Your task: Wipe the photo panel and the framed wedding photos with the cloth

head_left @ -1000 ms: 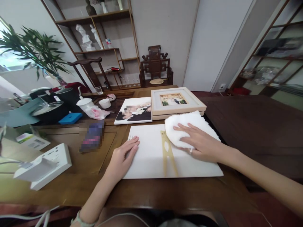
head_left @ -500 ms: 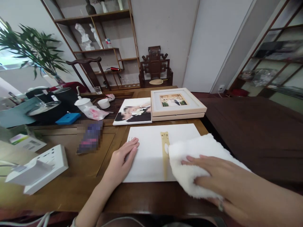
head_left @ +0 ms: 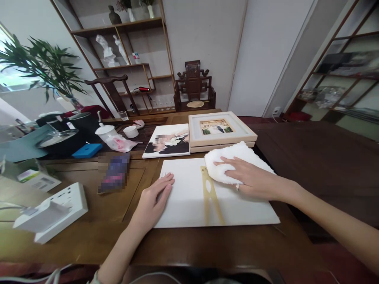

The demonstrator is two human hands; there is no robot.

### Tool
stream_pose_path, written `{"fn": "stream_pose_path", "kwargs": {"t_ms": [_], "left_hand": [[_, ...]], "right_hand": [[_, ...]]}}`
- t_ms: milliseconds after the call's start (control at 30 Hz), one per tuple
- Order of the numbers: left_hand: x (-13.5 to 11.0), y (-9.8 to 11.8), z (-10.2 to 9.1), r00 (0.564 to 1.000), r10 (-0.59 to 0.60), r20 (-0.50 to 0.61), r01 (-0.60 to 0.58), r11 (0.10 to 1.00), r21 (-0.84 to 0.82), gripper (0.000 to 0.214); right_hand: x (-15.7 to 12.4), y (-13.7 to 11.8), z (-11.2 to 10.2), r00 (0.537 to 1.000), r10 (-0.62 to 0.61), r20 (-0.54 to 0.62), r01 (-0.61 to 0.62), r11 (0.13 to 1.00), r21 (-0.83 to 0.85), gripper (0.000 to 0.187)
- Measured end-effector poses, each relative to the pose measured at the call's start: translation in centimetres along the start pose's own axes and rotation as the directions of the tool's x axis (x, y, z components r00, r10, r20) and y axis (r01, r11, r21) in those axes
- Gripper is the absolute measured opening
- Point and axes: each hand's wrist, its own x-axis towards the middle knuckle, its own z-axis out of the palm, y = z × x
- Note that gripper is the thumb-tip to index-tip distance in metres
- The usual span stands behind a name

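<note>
A white panel [head_left: 189,197] with a gold strip [head_left: 211,195] down its middle lies flat on the wooden table [head_left: 207,248]. My left hand [head_left: 155,197] rests flat on its left edge, fingers stretched out. My right hand [head_left: 247,177] presses a white fluffy cloth [head_left: 231,159] onto the panel's far right part, fingers spread over the cloth. Just beyond stand a framed photo [head_left: 220,130] and an unframed photo print [head_left: 168,142].
A white power strip [head_left: 59,211] lies at the near left, a dark booklet [head_left: 115,173] left of the panel. Farther left are a blue box [head_left: 87,150], white cups, pots and a plant [head_left: 44,67]. Shelves and carved chairs stand behind. A dark table [head_left: 319,157] lies to the right.
My right hand drew the cloth toward me to the panel's near right corner, then pushed it back to the far right part. The left hand has stayed put.
</note>
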Motion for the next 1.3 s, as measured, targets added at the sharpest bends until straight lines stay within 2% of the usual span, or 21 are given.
{"fn": "stream_pose_path", "kwargs": {"t_ms": [100,200,300,433,567,667,733,833,933,1033,1133,1233,1300], "left_hand": [[0.0,0.0,0.0,1.0,-0.002,-0.001,0.002,1.0,0.001,0.032],[0.0,0.0,0.1,1.0,0.0,0.001,0.0,1.0,0.004,0.032],[0.0,0.0,0.1,1.0,0.005,0.0,-0.005,1.0,0.005,0.032],[0.0,-0.1,0.1,1.0,0.003,0.002,-0.003,1.0,0.002,0.033],[0.0,0.0,0.1,1.0,-0.023,0.009,0.023,1.0,-0.004,0.033],[-0.1,0.0,0.0,0.999,-0.036,0.01,0.036,0.999,-0.008,0.033],[-0.1,0.0,0.0,0.999,-0.036,0.009,0.036,0.999,-0.007,0.033],[0.0,-0.1,0.0,1.0,-0.022,0.008,0.022,1.0,-0.004,0.033],[0.0,-0.2,0.1,1.0,-0.01,0.008,0.01,1.0,-0.001,0.033],[-0.1,-0.3,0.2,1.0,-0.012,0.009,0.012,1.0,-0.001,0.033],[-0.1,-0.3,0.2,1.0,-0.018,0.009,0.018,1.0,-0.001,0.033],[-0.1,-0.3,0.1,1.0,-0.019,0.012,0.019,1.0,-0.001,0.033],[0.0,-0.2,0.1,1.0,-0.02,0.013,0.02,1.0,-0.002,0.033]], "right_hand": [[-2.6,-2.9,-0.3,0.999,0.004,0.032,-0.004,1.0,0.001,0.04],[-5.7,-5.6,-0.3,0.999,-0.033,0.015,0.032,0.999,0.027,0.05],[-6.9,-6.5,-0.4,0.999,-0.031,0.025,0.029,0.997,0.071,0.05],[-3.9,-4.5,0.0,0.996,0.069,0.065,-0.076,0.99,0.116,0.039],[0.7,-2.0,1.6,0.983,0.17,-0.067,-0.158,0.975,0.156,0.033],[2.8,-1.6,2.5,0.981,0.151,-0.118,-0.135,0.981,0.137,0.036],[3.2,-2.4,2.6,0.989,0.123,-0.085,-0.113,0.986,0.12,0.042],[2.0,-4.9,2.4,0.998,0.061,-0.004,-0.06,0.991,0.118,0.048],[-0.1,-7.8,2.5,0.996,-0.075,0.054,0.067,0.989,0.135,0.04],[-1.5,-9.1,2.6,0.977,-0.198,0.081,0.184,0.971,0.155,0.029],[-0.9,-8.1,2.4,0.978,-0.198,0.07,0.184,0.969,0.164,0.034],[1.5,-5.8,1.8,0.991,-0.127,0.041,0.12,0.981,0.154,0.045],[3.4,-4.2,1.4,0.997,-0.071,0.02,0.067,0.987,0.145,0.043]]}}
